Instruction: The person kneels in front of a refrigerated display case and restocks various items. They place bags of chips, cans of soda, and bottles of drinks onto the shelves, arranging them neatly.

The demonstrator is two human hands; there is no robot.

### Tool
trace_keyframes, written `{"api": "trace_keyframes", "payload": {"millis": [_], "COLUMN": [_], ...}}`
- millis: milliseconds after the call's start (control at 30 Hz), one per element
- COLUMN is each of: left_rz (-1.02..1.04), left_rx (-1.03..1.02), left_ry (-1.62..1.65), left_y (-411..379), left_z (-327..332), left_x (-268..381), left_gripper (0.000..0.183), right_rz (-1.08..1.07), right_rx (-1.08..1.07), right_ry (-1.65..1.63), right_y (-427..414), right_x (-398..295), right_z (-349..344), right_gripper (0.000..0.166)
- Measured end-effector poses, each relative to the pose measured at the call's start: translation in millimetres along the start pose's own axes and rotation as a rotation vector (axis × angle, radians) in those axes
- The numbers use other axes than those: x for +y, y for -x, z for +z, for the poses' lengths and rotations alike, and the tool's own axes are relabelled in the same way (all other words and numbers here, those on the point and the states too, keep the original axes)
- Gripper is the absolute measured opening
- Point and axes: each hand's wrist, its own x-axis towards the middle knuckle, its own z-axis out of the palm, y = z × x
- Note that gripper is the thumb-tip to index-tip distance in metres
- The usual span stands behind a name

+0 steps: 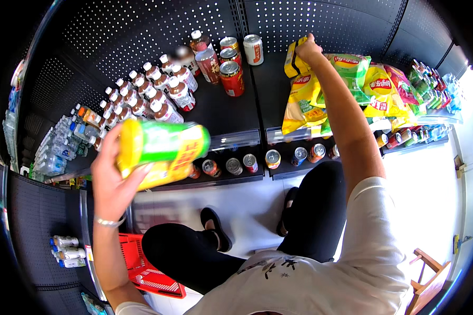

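My left hand (109, 173) is raised in front of the shelf, gripping a yellow-and-green tub-like package (169, 147) by its yellow end. Motion blurs it, so I cannot tell whether it is one container or two together. At the back of the shelf, my right hand (310, 49) has its fingers around the top of a yellow package with a black band (293, 63). In front of that package lies a yellow chip bag (301, 98). A green chip bag (349, 75) and another yellow chip bag (382, 88) lie to its right, partly behind my forearm.
Rows of brown-drink bottles (157, 80) and several cans (231, 78) stand on the left shelf section. A white can (253, 49) is near the perforated back panel. More cans (273, 157) line the lower shelf. A red basket (153, 271) sits on the floor beside my knee.
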Motion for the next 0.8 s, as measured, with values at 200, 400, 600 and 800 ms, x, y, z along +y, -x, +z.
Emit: {"api": "trace_keyframes", "payload": {"millis": [200,400,600,800], "left_rz": [0.399,0.175,-0.004,-0.072], "left_rx": [0.008,0.016,-0.025,-0.117], "left_ry": [-0.38,-0.658,-0.609,-0.516], "left_y": [-95,-158,-240,-264], "left_z": [119,195,267,305], "left_x": [31,48,44,57], "left_gripper": [0.073,0.057,0.061,0.045], "right_rz": [-0.28,-0.752,-0.992,-1.029], "right_rx": [0.481,0.456,0.293,0.025], "right_ry": [-0.255,-1.165,-1.011,-0.932], "right_y": [19,213,294,298], "right_x": [13,-16,-13,-12], "right_z": [-10,-64,-45,-28], "right_gripper": [0.076,0.056,0.046,0.045]}}
